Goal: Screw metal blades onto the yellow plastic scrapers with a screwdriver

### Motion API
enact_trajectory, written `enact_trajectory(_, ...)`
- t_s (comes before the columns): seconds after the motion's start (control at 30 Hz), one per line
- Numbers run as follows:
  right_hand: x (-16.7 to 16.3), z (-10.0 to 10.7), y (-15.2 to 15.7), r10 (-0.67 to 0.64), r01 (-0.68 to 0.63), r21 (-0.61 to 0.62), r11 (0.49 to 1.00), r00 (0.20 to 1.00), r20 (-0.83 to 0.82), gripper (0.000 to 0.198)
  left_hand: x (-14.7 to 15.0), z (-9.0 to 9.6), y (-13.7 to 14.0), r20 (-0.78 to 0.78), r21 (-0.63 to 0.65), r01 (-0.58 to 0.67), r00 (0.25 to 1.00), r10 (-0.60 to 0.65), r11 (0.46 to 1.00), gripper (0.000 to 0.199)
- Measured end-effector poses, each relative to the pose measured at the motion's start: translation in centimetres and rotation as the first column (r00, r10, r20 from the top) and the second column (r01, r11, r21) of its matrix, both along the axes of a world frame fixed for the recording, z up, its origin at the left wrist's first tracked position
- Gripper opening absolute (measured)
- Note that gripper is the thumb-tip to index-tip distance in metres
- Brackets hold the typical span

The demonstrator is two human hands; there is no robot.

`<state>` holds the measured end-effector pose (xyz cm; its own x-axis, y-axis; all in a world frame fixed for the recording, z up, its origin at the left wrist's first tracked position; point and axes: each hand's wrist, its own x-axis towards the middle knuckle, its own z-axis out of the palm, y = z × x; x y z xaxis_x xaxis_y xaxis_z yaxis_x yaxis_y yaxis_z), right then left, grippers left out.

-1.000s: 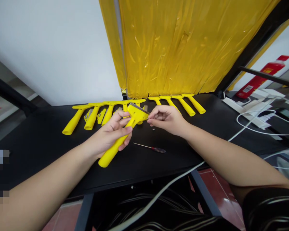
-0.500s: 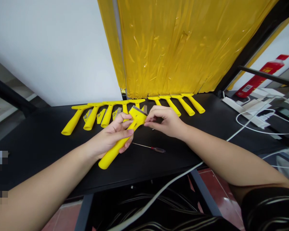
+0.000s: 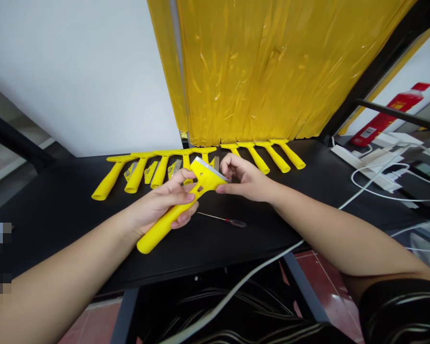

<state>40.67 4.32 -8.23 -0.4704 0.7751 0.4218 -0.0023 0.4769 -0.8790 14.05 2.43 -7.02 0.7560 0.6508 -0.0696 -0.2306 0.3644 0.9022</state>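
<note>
My left hand (image 3: pixel 170 200) is wrapped round the handle of a yellow scraper (image 3: pixel 157 230), which I hold tilted above the black table. Its wide head points up and away from me, with a thin silvery blade edge (image 3: pixel 209 168) along the top. One small round screw or hole shows on the head. My right hand (image 3: pixel 245 179) is at the right corner of the head, thumb against it and the other fingers curled above and behind. Whether those fingertips press the blade is hidden. Below the scraper, a thin screwdriver (image 3: pixel 232 222) with a dark clear handle lies on the table.
Several yellow scraper handles (image 3: pixel 109 180) lie in a row along the table's back, with small yellow-and-metal blade pieces (image 3: pixel 150 173) among them. A white cable (image 3: pixel 232 291) crosses in front of me. White power strips (image 3: pixel 361 167) and a red bottle (image 3: pixel 387 114) are at the right.
The scraper has turned so its head faces me more, and its handle end has shifted left. My right fingers have opened from a pinch and moved round the head's right corner.
</note>
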Motion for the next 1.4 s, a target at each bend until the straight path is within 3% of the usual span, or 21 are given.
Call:
enact_trajectory(0.1,0.0,-0.5,0.2,0.129,-0.138,-0.253,0.958,0.990,-0.053,0.049,-0.1,-0.1,0.0,-0.010,0.016,0.021,1.000,-0.021,1.000,0.037)
enact_trajectory(0.17,0.1,-0.8,0.5,0.212,-0.224,-0.352,0.909,0.975,-0.073,0.046,-0.1,-0.2,0.0,-0.034,0.042,0.011,0.999,-0.010,0.999,0.036)
enact_trajectory(0.27,0.4,-1.2,0.9,0.274,-0.291,-0.413,0.863,0.956,-0.102,0.039,0.1,-0.2,-0.2,-0.050,0.080,-0.013,0.999,0.017,0.997,0.036)
enact_trajectory(0.43,0.5,-1.3,1.0,0.266,-0.303,-0.402,0.864,0.953,-0.147,0.037,0.1,-0.5,0.2,-0.033,0.149,0.008,0.999,-0.003,0.989,0.034)
enact_trajectory(0.6,0.2,-1.3,0.9,0.182,-0.226,-0.405,0.886,0.973,-0.144,0.049,0.1,-0.9,0.6,-0.027,0.185,-0.041,0.999,0.047,0.982,0.037)
enact_trajectory(0.67,0.4,-1.1,0.9,0.085,-0.111,-0.413,0.904,0.993,-0.080,0.057,0.1,-1.1,0.8,-0.033,0.193,-0.093,0.994,0.102,0.977,0.040)
enact_trajectory(0.73,0.8,-0.6,0.5,-0.011,0.043,-0.369,0.929,0.996,0.087,0.056,0.2,-1.2,1.0,-0.041,0.214,-0.153,0.985,0.165,0.965,0.042)
enact_trajectory(0.8,1.5,0.4,-0.1,-0.026,0.127,-0.257,0.958,0.932,0.361,0.049,0.2,-1.2,1.2,-0.057,0.253,-0.209,0.971,0.230,0.945,0.042)
enact_trajectory(0.9,2.1,2.0,-1.5,0.141,0.001,-0.185,0.983,0.646,0.750,0.045,0.2,-1.1,1.3,-0.101,0.331,-0.279,0.939,0.328,0.901,0.041)
enact_trajectory(0.97,1.9,2.6,-2.2,0.192,-0.051,-0.191,0.980,0.479,0.857,0.039,0.3,-1.0,1.3,-0.129,0.391,-0.307,0.915,0.381,0.868,0.041)
enact_trajectory(1.03,1.6,2.9,-2.6,0.177,-0.067,-0.165,0.984,0.428,0.886,0.027,0.3,-1.0,1.3,-0.153,0.441,-0.316,0.896,0.417,0.840,0.041)
enact_trajectory(1.17,1.6,2.7,-2.2,0.153,-0.089,-0.126,0.988,0.479,0.864,0.013,0.5,-1.0,1.4,-0.184,0.482,-0.333,0.866,0.465,0.810,0.043)
enact_trajectory(1.4,3.8,2.1,0.0,-0.069,0.159,-0.110,0.981,0.819,0.570,0.017,0.2,-1.2,1.9,-0.133,0.479,-0.400,0.846,0.515,0.781,0.042)
